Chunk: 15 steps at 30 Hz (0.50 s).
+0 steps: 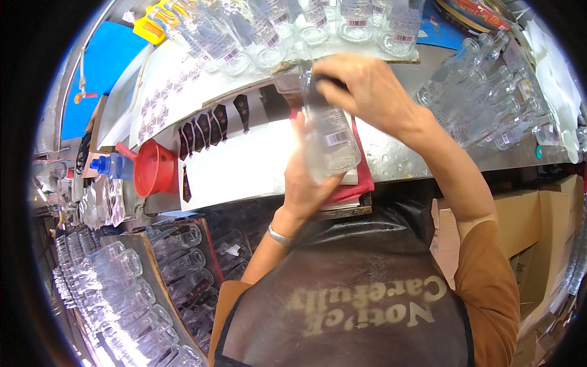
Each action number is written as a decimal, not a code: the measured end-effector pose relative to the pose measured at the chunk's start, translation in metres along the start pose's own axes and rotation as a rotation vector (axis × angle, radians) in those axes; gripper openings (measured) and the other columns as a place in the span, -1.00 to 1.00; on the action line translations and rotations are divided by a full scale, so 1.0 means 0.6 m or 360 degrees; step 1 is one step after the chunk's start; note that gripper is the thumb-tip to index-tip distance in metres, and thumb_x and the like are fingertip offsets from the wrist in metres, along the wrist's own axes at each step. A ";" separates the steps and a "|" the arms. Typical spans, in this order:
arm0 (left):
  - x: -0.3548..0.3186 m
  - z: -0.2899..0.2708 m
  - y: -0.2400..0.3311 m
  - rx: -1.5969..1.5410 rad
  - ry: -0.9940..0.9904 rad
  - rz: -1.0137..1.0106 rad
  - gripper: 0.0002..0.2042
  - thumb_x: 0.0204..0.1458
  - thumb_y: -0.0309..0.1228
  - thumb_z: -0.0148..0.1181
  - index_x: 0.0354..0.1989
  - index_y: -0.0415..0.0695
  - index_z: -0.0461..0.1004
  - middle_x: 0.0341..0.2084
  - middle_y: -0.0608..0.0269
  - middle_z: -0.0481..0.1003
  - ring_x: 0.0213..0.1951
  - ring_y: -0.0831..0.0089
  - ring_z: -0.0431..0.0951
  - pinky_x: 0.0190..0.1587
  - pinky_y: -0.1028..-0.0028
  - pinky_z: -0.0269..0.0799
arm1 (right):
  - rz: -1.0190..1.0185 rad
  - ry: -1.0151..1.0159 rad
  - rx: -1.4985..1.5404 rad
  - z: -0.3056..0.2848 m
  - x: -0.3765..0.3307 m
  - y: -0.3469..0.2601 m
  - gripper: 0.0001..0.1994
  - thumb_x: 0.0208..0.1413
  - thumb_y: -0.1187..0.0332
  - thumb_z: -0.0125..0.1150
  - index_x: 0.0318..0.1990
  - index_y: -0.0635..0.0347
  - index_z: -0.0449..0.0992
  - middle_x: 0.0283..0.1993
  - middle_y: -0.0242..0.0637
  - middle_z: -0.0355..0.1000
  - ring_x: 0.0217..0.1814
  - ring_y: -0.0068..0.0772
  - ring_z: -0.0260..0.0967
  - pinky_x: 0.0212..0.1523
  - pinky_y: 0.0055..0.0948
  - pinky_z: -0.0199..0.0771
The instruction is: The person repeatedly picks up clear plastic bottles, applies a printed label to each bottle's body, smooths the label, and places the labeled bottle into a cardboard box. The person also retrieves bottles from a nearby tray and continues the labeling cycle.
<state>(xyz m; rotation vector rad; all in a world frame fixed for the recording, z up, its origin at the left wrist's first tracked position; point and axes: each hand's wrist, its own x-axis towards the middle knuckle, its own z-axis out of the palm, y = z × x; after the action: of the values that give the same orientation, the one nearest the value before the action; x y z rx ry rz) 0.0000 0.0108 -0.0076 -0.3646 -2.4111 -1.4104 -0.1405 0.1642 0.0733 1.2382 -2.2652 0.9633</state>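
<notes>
A clear glass bottle [335, 150] with a printed white patch is tilted in front of me over the bench. My left hand [301, 180] is closed around its lower part, partly hidden by the glass. At the bottle's upper end my right hand [367, 92] curls its fingers over a dark piece [333, 84], smeared by motion; I cannot tell what it is. Just left of the bottle, dark tie-shaped labels [242, 113] lie in a row on a white sheet [244, 162]. A red cloth [362, 177] lies beneath and right of the bottle.
Several upright bottles [356, 21] stand along the back. More bottles [474, 104] lie at the right on the metal bench. A red dipper [153, 171] sits at the left edge. Below are racked bottles [137, 293] at left and cardboard boxes [520, 226] at right.
</notes>
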 end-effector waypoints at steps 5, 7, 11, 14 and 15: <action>-0.002 -0.011 0.014 0.0147 -0.0062 -0.0077 0.17 -0.22 -0.49 0.51 0.47 -0.33 -0.32 0.46 -0.16 -0.09 0.44 0.07 0.04 0.44 0.22 0.01 | -0.0280 -0.0052 -0.0091 -0.005 -0.030 -0.047 -0.89 0.02 0.39 0.25 -0.31 0.19 0.55 -0.33 -0.22 0.49 -0.21 -0.20 0.49 -0.18 -0.22 0.50; -0.006 -0.026 0.009 -0.0157 -0.0073 -0.0083 0.06 -0.17 -0.45 0.46 0.46 -0.34 -0.16 0.44 -0.20 -0.03 0.43 0.11 0.09 0.40 0.28 0.08 | -0.0250 -0.0290 0.0272 -0.022 -0.080 -0.095 -0.88 0.01 0.40 0.28 -0.29 0.17 0.55 -0.34 -0.23 0.48 -0.21 -0.21 0.49 -0.17 -0.22 0.50; 0.029 -0.053 -0.023 -0.1107 0.0157 -0.0501 -0.22 0.08 -0.46 0.19 0.46 -0.27 -0.08 0.40 -0.05 0.11 0.41 0.14 0.14 0.41 0.23 0.09 | 0.0490 -0.0331 0.0931 -0.067 -0.103 -0.090 -0.76 0.11 0.48 0.24 -0.05 0.25 0.55 -0.14 -0.17 0.54 -0.08 -0.26 0.49 -0.02 -0.34 0.46; 0.087 -0.042 -0.037 -0.1378 0.0109 -0.0918 -0.36 0.33 -0.11 -0.08 0.41 -0.33 0.01 0.36 -0.06 0.16 0.37 0.19 0.22 0.34 0.33 0.17 | 0.0968 -0.0026 0.1202 -0.055 -0.084 -0.043 -0.76 0.26 0.32 0.10 -0.10 0.32 0.56 -0.20 -0.29 0.55 -0.08 -0.51 0.44 0.06 -0.49 0.37; 0.103 -0.038 -0.047 -0.1590 -0.0020 -0.1088 -0.39 0.38 -0.05 -0.20 0.37 -0.33 0.08 0.30 -0.07 0.25 0.30 0.25 0.30 0.33 0.33 0.18 | 0.1021 -0.0057 0.1162 -0.050 -0.075 -0.034 -0.74 0.27 0.30 0.10 -0.11 0.32 0.57 -0.24 -0.29 0.56 -0.11 -0.51 0.46 0.03 -0.49 0.39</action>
<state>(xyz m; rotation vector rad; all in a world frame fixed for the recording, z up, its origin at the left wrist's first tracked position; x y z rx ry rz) -0.0640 -0.0189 0.0055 0.2919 -1.6844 -2.8501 -0.0989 0.2043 0.0740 0.7223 -2.4677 2.1497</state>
